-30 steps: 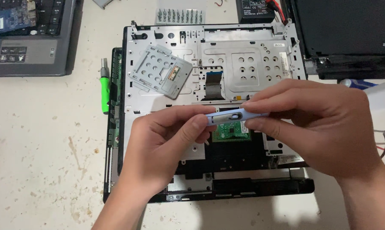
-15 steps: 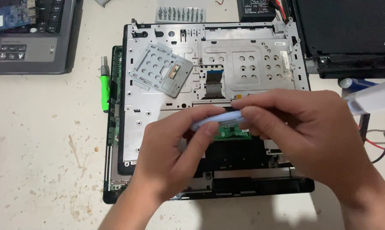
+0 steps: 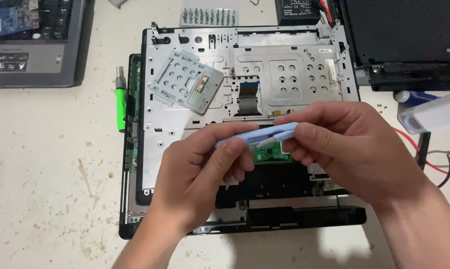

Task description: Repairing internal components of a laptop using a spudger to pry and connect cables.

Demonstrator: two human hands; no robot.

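Note:
Both hands hold a light blue plastic pry tool (image 3: pixel 257 134) level over a dismantled laptop chassis (image 3: pixel 245 74). My left hand (image 3: pixel 200 174) pinches its left end between thumb and fingers. My right hand (image 3: pixel 354 149) grips its right end. The tool's tip hovers just above a small green circuit board (image 3: pixel 272 154) set in the black lower part of the chassis. A loose perforated metal plate (image 3: pixel 185 82) lies tilted on the chassis' upper left. A flat ribbon cable (image 3: pixel 247 97) runs down the middle of the metal shield.
A green-handled screwdriver (image 3: pixel 120 102) lies left of the chassis. A strip of driver bits (image 3: pixel 207 17) sits at the top. A grey laptop (image 3: pixel 30 45) is at top left, a black laptop (image 3: pixel 409 40) at top right. A white-and-blue object (image 3: pixel 429 114) and red wires (image 3: pixel 446 167) lie at right.
Both hands shifted slightly, and the blue tool tilted from near level to angled, its left end lower, over the green board.

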